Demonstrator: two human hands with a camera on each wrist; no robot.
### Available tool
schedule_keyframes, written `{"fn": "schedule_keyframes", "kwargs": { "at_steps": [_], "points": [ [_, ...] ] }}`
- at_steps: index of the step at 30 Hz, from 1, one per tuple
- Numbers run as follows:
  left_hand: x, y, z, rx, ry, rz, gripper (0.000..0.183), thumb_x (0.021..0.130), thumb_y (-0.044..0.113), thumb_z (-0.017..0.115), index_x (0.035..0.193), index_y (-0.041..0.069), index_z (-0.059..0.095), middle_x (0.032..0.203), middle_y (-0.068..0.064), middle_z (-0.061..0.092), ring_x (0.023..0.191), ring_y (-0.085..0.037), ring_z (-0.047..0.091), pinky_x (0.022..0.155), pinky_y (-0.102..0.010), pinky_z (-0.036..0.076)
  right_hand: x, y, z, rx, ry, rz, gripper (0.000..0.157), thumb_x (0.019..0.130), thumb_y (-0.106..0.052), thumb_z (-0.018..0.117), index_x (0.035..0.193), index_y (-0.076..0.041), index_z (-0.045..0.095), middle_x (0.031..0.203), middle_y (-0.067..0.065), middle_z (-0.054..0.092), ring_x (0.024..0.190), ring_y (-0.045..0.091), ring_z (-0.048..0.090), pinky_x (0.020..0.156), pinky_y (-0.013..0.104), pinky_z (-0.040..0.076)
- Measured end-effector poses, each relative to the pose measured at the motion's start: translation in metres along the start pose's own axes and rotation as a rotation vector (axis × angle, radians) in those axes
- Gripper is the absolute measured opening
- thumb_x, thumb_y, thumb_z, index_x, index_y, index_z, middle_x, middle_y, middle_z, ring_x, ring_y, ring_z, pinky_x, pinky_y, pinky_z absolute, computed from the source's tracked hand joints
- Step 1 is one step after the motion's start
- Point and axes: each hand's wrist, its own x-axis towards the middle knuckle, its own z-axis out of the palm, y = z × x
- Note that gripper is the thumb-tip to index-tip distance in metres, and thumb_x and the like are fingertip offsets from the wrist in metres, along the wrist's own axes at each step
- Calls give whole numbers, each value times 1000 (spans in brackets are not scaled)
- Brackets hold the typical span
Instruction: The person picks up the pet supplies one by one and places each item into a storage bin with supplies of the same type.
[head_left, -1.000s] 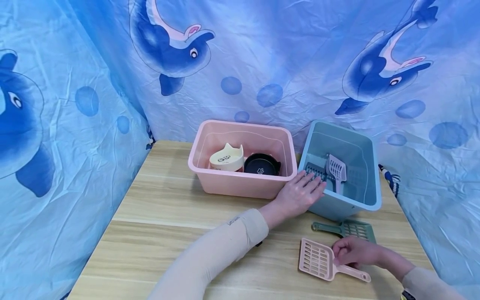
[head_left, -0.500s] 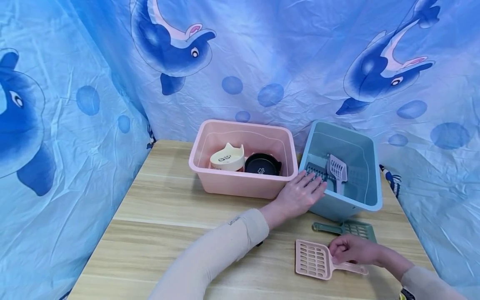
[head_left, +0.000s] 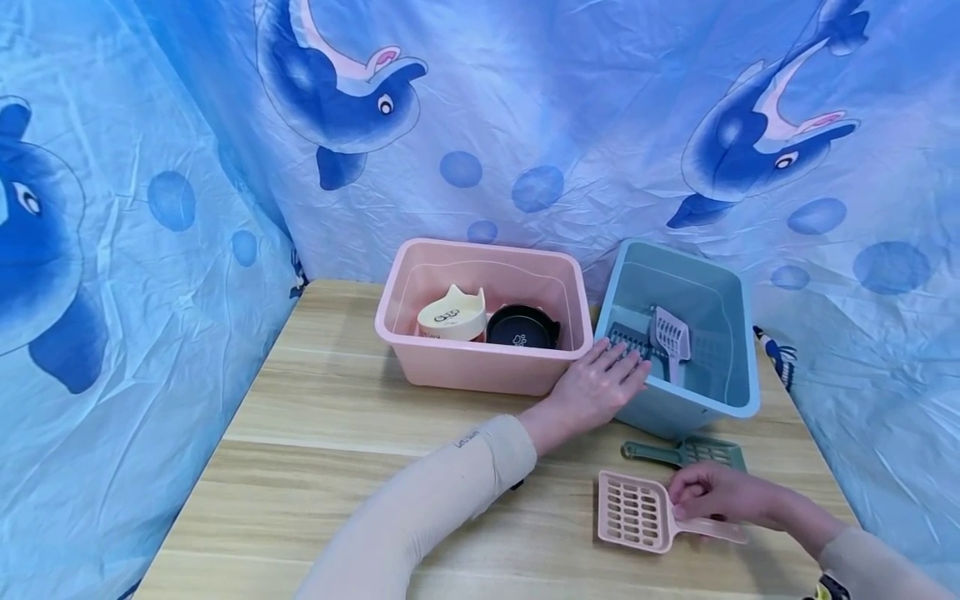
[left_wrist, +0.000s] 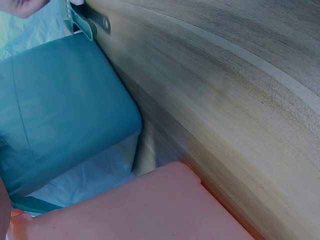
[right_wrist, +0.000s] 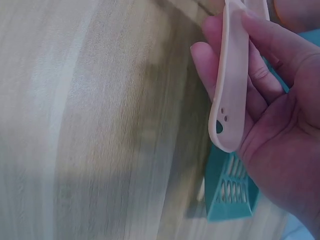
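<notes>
In the head view my right hand (head_left: 720,493) pinches the pink slotted litter scoop (head_left: 636,511) by its handle near the head, low over the table. The right wrist view shows the thumb on top of the pink handle (right_wrist: 232,95) and fingers beneath it. A green litter scoop (head_left: 712,451) lies on the table just beyond that hand. My left hand (head_left: 596,387) rests with fairly straight fingers over the near left corner of the blue bin (head_left: 678,414). Inside that bin are a lilac scoop (head_left: 671,335) and a dark blue-grey scoop (head_left: 626,337).
Left of the blue bin stands a pink bin (head_left: 480,367), holding a cream cat-eared bowl (head_left: 453,315) and a black bowl (head_left: 521,327). Both bins are at the back of the wooden table (head_left: 300,483), near a blue dolphin-print curtain (head_left: 487,108).
The pink scoop has shifted slightly left, then back right, in my right hand, and its handle end has come up a little. My left hand has stayed on the blue bin.
</notes>
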Motion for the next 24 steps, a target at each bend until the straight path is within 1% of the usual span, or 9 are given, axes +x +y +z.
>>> {"fn": "schedule_keyframes", "kwargs": {
  "at_steps": [3,4,7,11,15,17,20,24],
  "points": [
    [0,0,0,-3,-3,-2,34,109,41,61,133,22,76,133,0,75,124,-18,71,113,-40,54,-12,-4,1,-36,18,-8,23,107,-6,62,120,14,63,92,-3,74,72,3,65,62,16,50],
    [1,0,0,-5,-6,-4,34,109,41,61,133,22,76,134,0,75,125,-18,71,113,-40,54,-16,-6,1,-41,21,-12,23,108,-6,61,120,14,63,92,-2,74,72,3,65,61,16,50],
    [1,0,-1,-17,-15,-7,34,109,41,62,133,22,76,134,0,75,125,-18,71,114,-40,53,-29,-13,3,-20,22,-21,23,108,-5,60,120,15,63,94,1,76,74,6,69,63,17,55],
    [2,0,-2,-36,-35,-10,34,108,40,63,134,22,76,135,0,74,126,-18,71,115,-40,52,-44,-27,4,9,10,-65,22,108,0,57,120,17,62,97,7,78,80,9,73,69,23,62],
    [3,1,-2,-61,-64,-15,36,108,40,64,136,21,74,136,-1,74,127,-19,70,117,-40,51,-59,-46,3,27,9,-91,20,108,4,54,122,16,62,101,13,78,85,15,76,73,33,67],
    [3,1,-2,-67,-80,-15,36,108,40,63,138,21,73,137,-1,73,128,-19,69,117,-40,50,-67,-57,1,16,20,-91,20,108,4,53,123,13,63,103,15,78,87,17,76,75,36,67],
    [3,1,-3,-70,-102,-13,37,109,40,62,140,21,72,139,-1,72,130,-19,68,118,-41,49,-79,-74,-3,-14,37,-93,23,109,4,50,126,10,65,106,19,77,87,22,77,76,39,67],
    [3,0,-4,-69,-126,-18,37,110,39,60,141,21,72,141,-1,71,132,-19,67,119,-41,48,-90,-99,-12,-87,90,-99,25,110,3,50,128,4,68,106,18,77,85,24,77,73,36,65]
  ]
}}
